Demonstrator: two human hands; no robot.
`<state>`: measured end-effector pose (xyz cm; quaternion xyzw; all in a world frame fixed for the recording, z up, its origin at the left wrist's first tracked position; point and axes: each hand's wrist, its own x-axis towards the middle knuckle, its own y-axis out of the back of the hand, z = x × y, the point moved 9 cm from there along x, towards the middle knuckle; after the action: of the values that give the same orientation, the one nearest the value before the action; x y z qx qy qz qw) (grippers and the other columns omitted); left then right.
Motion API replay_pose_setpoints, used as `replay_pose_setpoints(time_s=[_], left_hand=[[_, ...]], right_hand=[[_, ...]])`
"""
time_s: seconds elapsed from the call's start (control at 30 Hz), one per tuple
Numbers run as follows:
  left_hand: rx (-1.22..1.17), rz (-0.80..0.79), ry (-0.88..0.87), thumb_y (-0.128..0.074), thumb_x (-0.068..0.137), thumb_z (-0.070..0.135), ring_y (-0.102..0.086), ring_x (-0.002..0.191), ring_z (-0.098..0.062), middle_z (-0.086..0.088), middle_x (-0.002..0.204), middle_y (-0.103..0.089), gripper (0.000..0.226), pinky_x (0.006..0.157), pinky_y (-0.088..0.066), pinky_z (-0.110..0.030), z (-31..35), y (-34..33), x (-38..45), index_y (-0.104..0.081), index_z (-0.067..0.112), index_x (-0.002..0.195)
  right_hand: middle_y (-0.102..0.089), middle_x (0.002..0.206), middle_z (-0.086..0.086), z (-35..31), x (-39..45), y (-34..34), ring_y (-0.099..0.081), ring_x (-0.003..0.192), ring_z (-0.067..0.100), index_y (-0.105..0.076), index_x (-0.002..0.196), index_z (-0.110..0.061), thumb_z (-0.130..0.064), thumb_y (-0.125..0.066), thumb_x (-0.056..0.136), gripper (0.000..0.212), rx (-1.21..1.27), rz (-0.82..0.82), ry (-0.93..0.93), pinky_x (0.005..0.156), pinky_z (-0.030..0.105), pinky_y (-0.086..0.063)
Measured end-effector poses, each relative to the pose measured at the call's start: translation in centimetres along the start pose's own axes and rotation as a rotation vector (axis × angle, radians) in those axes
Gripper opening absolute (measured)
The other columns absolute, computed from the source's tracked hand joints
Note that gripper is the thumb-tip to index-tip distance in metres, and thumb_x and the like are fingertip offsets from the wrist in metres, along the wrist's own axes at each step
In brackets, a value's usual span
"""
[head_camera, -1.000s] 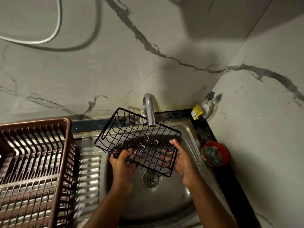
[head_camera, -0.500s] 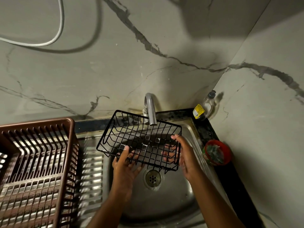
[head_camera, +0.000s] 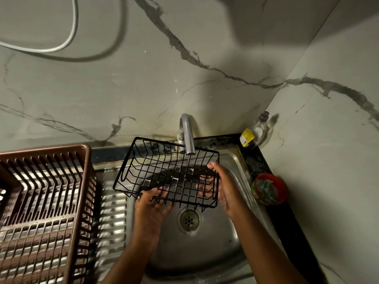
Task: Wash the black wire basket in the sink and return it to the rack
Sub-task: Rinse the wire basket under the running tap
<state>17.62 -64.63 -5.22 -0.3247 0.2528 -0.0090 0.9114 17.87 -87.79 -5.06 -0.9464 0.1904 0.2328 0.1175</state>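
The black wire basket [head_camera: 162, 167] is held above the steel sink [head_camera: 207, 249], under the tap [head_camera: 187, 136], from which a thin stream of water runs through its wires. My left hand [head_camera: 150, 210] supports the basket's near edge from below with the fingers spread against the wires. My right hand [head_camera: 222, 187] grips the basket's right end, thumb on the outside and fingers inside. The brown plastic dish rack [head_camera: 41, 201] stands to the left on the drainboard.
The drain [head_camera: 189, 220] lies under the basket. A soap bottle with a yellow label [head_camera: 254, 132] stands in the back right corner of the dark counter. A red tub holding a scrubber [head_camera: 268, 189] sits right of the sink. A white cable [head_camera: 67, 37] hangs on the marble wall.
The basket has levelled out and shifted slightly right under the tap. My left hand's fingers opened out beneath the near edge. Water now runs from the tap.
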Motion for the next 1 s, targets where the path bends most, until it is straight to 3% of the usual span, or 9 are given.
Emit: replay_pose_setpoints(time_s=[0.17, 0.4, 0.6, 0.73, 0.8, 1.0], left_hand=[[-0.063, 0.004, -0.014, -0.047, 0.098, 0.018, -0.063, 0.098, -0.023, -0.006, 0.098, -0.068, 0.034, 0.098, -0.047, -0.055, 0.3, 0.5, -0.1, -0.069, 0.024, 0.074], [-0.083, 0.052, -0.017, -0.046, 0.098, 0.016, -0.061, 0.102, -0.026, -0.009, 0.101, -0.066, 0.022, 0.097, -0.049, -0.054, 0.7, 1.4, 0.1, -0.062, 0.018, 0.082], [-0.084, 0.002, 0.014, -0.049, 0.096, 0.016, -0.064, 0.098, -0.023, -0.007, 0.097, -0.068, 0.031, 0.099, -0.047, -0.054, 0.0, 0.6, 0.0, -0.069, 0.022, 0.074], [-0.054, -0.064, 0.038, -0.062, 0.080, 0.018, -0.064, 0.098, -0.025, -0.007, 0.096, -0.067, 0.011, 0.098, -0.048, -0.056, -0.1, -1.1, 0.2, -0.070, 0.022, 0.073], [-0.026, -0.063, 0.045, -0.064, 0.075, 0.020, -0.065, 0.096, -0.026, -0.008, 0.094, -0.067, 0.006, 0.095, -0.050, -0.054, -0.1, -1.8, 0.5, -0.065, 0.018, 0.081], [0.067, -0.067, 0.076, -0.068, 0.076, 0.026, -0.070, 0.096, -0.027, -0.013, 0.104, -0.068, 0.055, 0.082, -0.058, -0.044, -0.5, -3.5, 2.1, -0.049, 0.011, 0.125]], right_hand=[[-0.074, 0.107, 0.017, -0.1, 0.7, -1.4, -0.073, 0.092, 0.037, -0.060, 0.128, -0.017, -0.053, -0.066, 0.086, 0.056, -0.021, -0.035, -0.018, 0.082, 0.057, -0.058], [-0.074, 0.107, 0.016, 0.5, 0.9, -2.4, -0.073, 0.092, 0.037, -0.060, 0.128, -0.021, -0.063, -0.069, 0.074, 0.069, -0.007, -0.068, -0.037, 0.082, 0.054, -0.058], [-0.074, 0.106, 0.017, 0.2, 0.6, -1.3, -0.073, 0.090, 0.038, -0.058, 0.129, -0.016, -0.061, -0.068, 0.074, 0.071, 0.013, -0.028, -0.010, 0.078, 0.050, -0.059], [-0.072, 0.111, 0.016, -0.1, 0.2, 0.3, -0.073, 0.091, 0.038, -0.056, 0.129, -0.018, -0.063, -0.066, 0.074, 0.072, 0.032, 0.007, 0.033, 0.074, 0.046, -0.059], [-0.073, 0.110, 0.017, -0.3, 0.1, 1.2, -0.073, 0.090, 0.040, -0.058, 0.127, -0.019, -0.064, -0.068, 0.074, 0.070, 0.057, 0.034, 0.047, 0.075, 0.049, -0.059], [-0.073, 0.107, 0.019, -0.5, -0.1, 3.7, -0.072, 0.092, 0.043, -0.063, 0.121, -0.017, -0.055, -0.070, 0.077, 0.058, 0.164, 0.111, 0.058, 0.080, 0.054, -0.058]])
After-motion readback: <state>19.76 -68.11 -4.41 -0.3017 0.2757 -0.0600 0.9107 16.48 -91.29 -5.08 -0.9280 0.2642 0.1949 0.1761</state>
